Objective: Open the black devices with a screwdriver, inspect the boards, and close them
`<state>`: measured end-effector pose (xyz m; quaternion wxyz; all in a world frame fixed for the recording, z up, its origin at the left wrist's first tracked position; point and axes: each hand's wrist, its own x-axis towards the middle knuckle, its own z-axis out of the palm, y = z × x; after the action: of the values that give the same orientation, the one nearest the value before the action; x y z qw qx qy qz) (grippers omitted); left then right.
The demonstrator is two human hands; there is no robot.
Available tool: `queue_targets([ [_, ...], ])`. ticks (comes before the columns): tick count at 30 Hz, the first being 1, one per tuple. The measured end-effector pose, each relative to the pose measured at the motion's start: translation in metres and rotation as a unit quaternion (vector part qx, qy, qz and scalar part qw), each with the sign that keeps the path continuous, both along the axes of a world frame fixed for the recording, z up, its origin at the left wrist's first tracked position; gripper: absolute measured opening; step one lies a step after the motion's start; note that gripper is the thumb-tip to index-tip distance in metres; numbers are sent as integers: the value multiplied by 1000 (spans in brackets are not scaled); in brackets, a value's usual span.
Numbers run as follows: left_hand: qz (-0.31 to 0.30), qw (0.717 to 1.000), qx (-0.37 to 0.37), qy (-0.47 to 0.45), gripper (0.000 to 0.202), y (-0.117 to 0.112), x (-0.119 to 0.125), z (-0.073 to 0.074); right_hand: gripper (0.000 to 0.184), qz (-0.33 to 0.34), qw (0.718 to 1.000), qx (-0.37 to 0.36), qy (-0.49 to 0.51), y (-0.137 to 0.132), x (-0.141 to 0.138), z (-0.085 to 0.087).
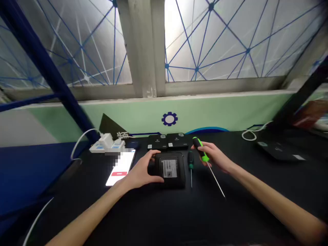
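The left hand (139, 171) rests on a square black plastic device (170, 169) with a white label, fingers spread wide; just right of it, the right hand (215, 157) closes around a black-and-green long-shafted screwdriver (202, 153).

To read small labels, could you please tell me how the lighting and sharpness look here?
In the head view, the window is overexposed, the phone screen glares and is partly pixelated, and the sticker on the black box looks too soft to read; the wide lens bends the window sill.
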<state>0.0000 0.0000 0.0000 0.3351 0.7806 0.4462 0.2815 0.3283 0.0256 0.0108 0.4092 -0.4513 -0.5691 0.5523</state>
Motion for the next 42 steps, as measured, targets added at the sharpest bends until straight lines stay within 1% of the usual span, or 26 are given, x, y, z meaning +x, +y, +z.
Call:
queue_targets([
  [2, -8, 999, -15, -27, 73, 4, 2, -2, 24, 9, 1000, 0, 12, -2, 0, 0],
  [4, -13, 997, -41, -63, 66, 8, 3, -4, 22, 20, 999, -3, 30, -3, 0, 0],
  [5, -16, 994, -61, -89, 65, 9, 4, -4, 21, 27, 999, -7, 44, -4, -1, 0],
  [7, -15, 985, -104, -137, 68, 10, 5, -5, 18, 40, 996, -14, 72, -6, -2, 0],
  [10, 14, 971, -156, -179, 70, 10, 6, -5, 14, 61, 991, -31, 115, -8, -4, 1],
  [13, 46, 965, -186, -182, 56, 10, 5, -1, 17, 73, 988, -55, 122, -9, -4, 4],
  [15, 50, 965, -180, -183, 48, 9, 5, 2, 21, 71, 991, -67, 94, -10, -5, 6],
  [19, 18, 965, -149, -213, 41, 7, 8, 8, 22, 68, 993, -87, 43, -13, -10, 12],
  [21, 13, 966, -127, -227, 39, 4, 10, 10, 30, 77, 992, -94, 37, -16, -13, 15],
  [23, 16, 968, -90, -232, 37, 1, 11, 11, 38, 101, 988, -107, 43, -19, -17, 18],
  [26, 9, 978, -5, -209, 30, -3, 11, 11, 44, 136, 981, -128, 52, -23, -22, 22],
  [28, -7, 983, 51, -179, 26, -5, 10, 11, 43, 141, 980, -133, 44, -25, -24, 25],
  [30, -27, 984, 82, -157, 22, -6, 8, 12, 41, 139, 981, -135, 31, -27, -24, 27],
  [33, -57, 988, 85, -119, 22, -7, 6, 15, 39, 146, 978, -146, 20, -29, -22, 29],
  [36, -80, 995, 57, -34, 26, -7, 5, 17, 37, 161, 974, -162, 6, -29, -21, 27],
  [38, -80, 995, 45, 34, 27, -6, 4, 15, 34, 173, 970, -172, -14, -29, -22, 22],
  [40, -78, 992, 47, 92, 35, -4, 2, 11, 30, 186, 964, -188, -30, -29, -24, 17],
  [42, -77, 990, 57, 108, 36, -2, 1, 7, 27, 198, 957, -208, -32, -30, -26, 12],
])
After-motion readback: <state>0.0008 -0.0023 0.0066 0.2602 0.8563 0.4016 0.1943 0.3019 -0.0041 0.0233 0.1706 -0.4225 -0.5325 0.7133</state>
